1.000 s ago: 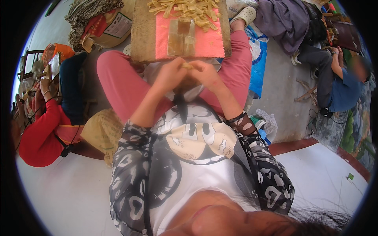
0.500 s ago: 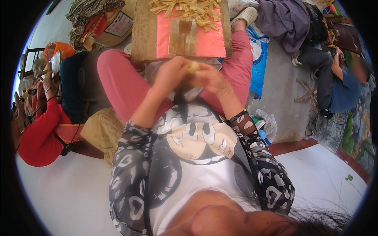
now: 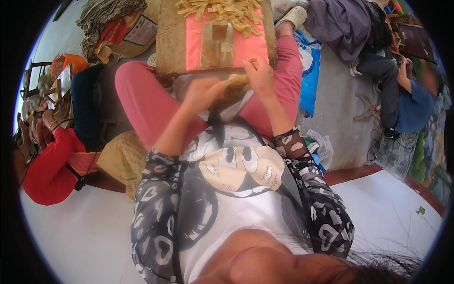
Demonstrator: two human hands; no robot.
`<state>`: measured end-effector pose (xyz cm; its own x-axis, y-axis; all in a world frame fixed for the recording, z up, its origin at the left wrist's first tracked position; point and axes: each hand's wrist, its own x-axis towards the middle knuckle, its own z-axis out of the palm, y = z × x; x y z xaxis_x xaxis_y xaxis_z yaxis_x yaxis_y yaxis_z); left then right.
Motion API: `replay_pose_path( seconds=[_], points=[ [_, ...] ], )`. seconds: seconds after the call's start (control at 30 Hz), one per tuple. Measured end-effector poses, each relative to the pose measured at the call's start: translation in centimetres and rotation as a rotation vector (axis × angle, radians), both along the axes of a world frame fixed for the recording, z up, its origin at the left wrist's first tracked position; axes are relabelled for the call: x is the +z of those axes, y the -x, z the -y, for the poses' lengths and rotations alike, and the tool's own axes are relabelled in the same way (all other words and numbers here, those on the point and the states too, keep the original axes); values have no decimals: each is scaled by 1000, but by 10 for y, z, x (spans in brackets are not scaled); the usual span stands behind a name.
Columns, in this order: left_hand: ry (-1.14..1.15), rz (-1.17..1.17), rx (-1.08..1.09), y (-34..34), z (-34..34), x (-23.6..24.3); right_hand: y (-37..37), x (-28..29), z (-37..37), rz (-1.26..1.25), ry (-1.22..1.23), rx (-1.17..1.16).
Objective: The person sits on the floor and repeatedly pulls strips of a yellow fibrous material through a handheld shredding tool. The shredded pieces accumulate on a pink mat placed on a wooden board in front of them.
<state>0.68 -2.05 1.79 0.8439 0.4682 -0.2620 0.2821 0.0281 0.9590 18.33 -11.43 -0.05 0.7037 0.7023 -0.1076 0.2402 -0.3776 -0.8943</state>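
Note:
My left hand (image 3: 206, 92) is closed on a pale yellowish piece (image 3: 236, 80) above my lap. My right hand (image 3: 259, 75) is pinched just right of and above that piece, near the board's front edge; what its fingertips hold is too small to make out. Ahead of my hands lies a wooden board (image 3: 171, 45) with a pink cloth (image 3: 251, 47), a pile of yellowish strips (image 3: 217, 9) and a translucent rectangular block (image 3: 217, 49).
A co-worker in red (image 3: 54, 168) sits at left, another in blue (image 3: 411, 109) at right. Sacks (image 3: 123, 156), a folded wooden stool (image 3: 366, 106), a blue bag (image 3: 307, 94) and a dark purple cloth (image 3: 340, 28) lie around me.
My right hand has moved up and right, apart from my left hand, and more of the yellowish piece shows. My left hand has shifted slightly down.

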Motion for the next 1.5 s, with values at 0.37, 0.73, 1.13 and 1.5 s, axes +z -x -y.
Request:
replay_pose_path(
  seconds=[0.37, 0.73, 1.13, 1.5],
  points=[
    [202, 78, -31, -7, -10, -18, -4, -13, 4, -190, -103, 241],
    [682, 46, 85, -10, -4, -20, 18, 19, 3, 2, -50, 149],
    [307, 87, -2, 4, -20, -9, -13, 13, 10, -245, 5, 375],
    [-1254, 182, 203, -43, -67, 3, -17, 15, -42, 455, -163, 287]
  ],
)
